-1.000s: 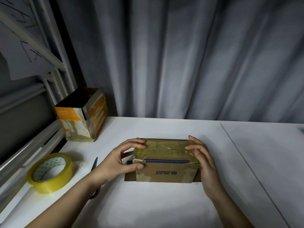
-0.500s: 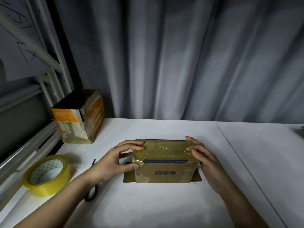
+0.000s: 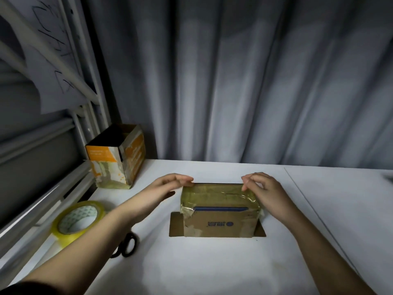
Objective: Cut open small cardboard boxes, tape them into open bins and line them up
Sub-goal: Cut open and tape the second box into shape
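Both hands have lifted off the box [image 3: 220, 207]: left hand [image 3: 163, 192] spread, right hand [image 3: 263, 192] pinching the tape [image 3: 244, 191], which wants smoothing flat along the seam.

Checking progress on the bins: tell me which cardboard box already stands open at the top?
The orange-printed box at the back left; its top gapes dark. The brown box between the hands is taped over.

Left hand [image 3: 163, 191] reaching forward, fingers nearly straight and together, fingertips at the far left top corner of the box [image 3: 219, 209]; right hand [image 3: 265, 192] opposite, fingers bent, fingertips on the far right top edge; both forearms bare, angled inward
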